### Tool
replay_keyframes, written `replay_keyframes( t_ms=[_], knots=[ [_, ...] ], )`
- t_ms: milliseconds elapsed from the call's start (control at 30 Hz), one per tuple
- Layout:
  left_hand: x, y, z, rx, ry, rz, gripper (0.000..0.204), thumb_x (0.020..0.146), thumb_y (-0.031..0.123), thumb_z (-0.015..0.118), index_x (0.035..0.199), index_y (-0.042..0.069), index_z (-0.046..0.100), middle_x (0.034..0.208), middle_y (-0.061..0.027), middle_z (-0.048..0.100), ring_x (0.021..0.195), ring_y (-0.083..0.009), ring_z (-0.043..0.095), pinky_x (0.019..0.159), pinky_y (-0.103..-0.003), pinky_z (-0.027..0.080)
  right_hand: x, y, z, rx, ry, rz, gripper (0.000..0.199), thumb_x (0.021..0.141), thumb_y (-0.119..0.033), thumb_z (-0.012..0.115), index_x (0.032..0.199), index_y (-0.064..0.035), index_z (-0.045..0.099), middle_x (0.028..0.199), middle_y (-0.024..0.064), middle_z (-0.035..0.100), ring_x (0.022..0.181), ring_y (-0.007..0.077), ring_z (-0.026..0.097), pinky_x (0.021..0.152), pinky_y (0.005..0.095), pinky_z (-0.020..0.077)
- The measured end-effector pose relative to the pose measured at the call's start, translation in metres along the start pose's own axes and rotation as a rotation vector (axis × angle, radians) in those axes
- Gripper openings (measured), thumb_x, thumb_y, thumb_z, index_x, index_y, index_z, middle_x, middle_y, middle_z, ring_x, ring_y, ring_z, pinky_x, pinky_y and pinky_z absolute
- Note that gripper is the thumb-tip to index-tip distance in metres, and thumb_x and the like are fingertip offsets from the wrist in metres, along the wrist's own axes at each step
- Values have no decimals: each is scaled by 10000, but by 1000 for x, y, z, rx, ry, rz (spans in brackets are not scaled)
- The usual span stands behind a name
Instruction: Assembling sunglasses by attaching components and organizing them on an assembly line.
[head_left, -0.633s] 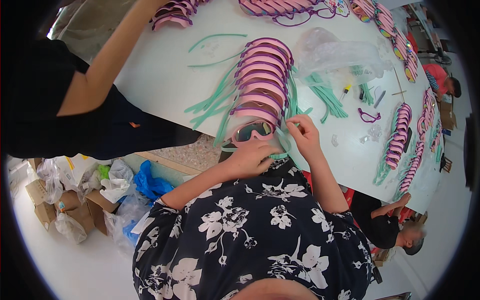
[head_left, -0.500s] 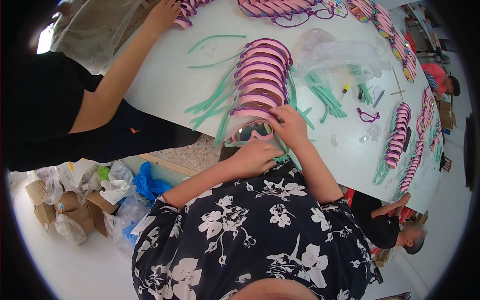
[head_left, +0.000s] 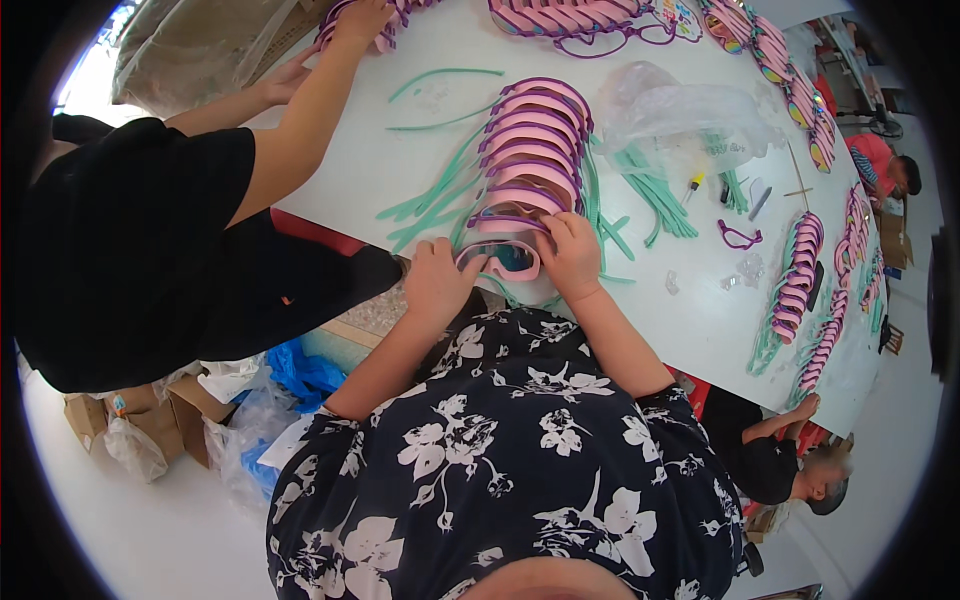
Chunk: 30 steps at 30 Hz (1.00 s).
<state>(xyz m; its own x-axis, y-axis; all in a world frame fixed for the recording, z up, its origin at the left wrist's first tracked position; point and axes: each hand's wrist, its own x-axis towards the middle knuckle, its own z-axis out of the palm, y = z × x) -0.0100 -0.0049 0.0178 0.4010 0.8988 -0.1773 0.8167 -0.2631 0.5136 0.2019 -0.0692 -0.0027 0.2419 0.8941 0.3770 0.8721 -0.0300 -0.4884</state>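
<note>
A pair of pink swim goggles (head_left: 512, 260) with dark shiny lenses lies at the near table edge, at the front end of a long nested row of pink goggles with purple rims (head_left: 530, 170). My left hand (head_left: 436, 284) has its fingers closed on the left side of the front pair. On its upper right side, my right hand (head_left: 574, 258) pinches the frame, close to the row. Mint-green straps (head_left: 437, 203) fan out to the left of the row, and others hang down its right side.
A clear plastic bag (head_left: 680, 125), a bundle of green straps (head_left: 655, 190), a yellow-handled tool (head_left: 695, 182) and a purple frame piece (head_left: 738, 234) lie on the white table (head_left: 640, 330). More goggle rows (head_left: 797, 275) stand at right. A co-worker in black (head_left: 150, 200) reaches in at left.
My left hand has moved left from below the goggles to their left side. The goggles have shifted slightly, and my right hand stays near their right side. The co-worker has leaned further in.
</note>
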Motion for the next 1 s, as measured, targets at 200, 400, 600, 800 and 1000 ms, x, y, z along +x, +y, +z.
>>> replay_keyframes(
  t_ms=[200,400,600,800,1000],
  knots=[
    [6,-15,17,-258,-238,-131,349,831,305,635,884,-37,594,874,-238,615,820,-392,608,719,-464,487,-1,3,-2,28,0,4,249,747,-99,718,985,-45,668,935,102,611,874,297,588,757,379,485],
    [-1,-1,21,-508,-72,-106,328,837,252,658,1031,-13,651,890,-197,646,813,-300,627,745,-391,478,7,7,-16,129,-4,76,230,735,-86,728,963,-67,703,846,76,618,809,259,596,702,353,489],
    [2,-3,41,-976,-140,-227,349,893,248,636,1126,-11,641,934,-83,654,830,-141,589,780,-285,460,21,5,-31,195,-5,159,203,707,-88,728,910,-100,721,779,53,610,762,248,590,659,348,483],
    [-2,4,29,-992,-396,-351,381,934,218,601,1217,-36,582,1028,-71,635,919,-134,602,781,-251,492,22,0,-38,125,91,25,205,711,-72,728,916,-85,719,790,65,622,753,243,595,647,343,486],
    [2,-2,47,-900,-127,-229,367,908,196,633,1200,-23,598,1009,-81,637,864,-119,611,655,-227,495,19,3,-24,140,53,-23,210,701,-101,739,907,-83,703,802,61,636,767,253,611,657,353,502]
  ],
)
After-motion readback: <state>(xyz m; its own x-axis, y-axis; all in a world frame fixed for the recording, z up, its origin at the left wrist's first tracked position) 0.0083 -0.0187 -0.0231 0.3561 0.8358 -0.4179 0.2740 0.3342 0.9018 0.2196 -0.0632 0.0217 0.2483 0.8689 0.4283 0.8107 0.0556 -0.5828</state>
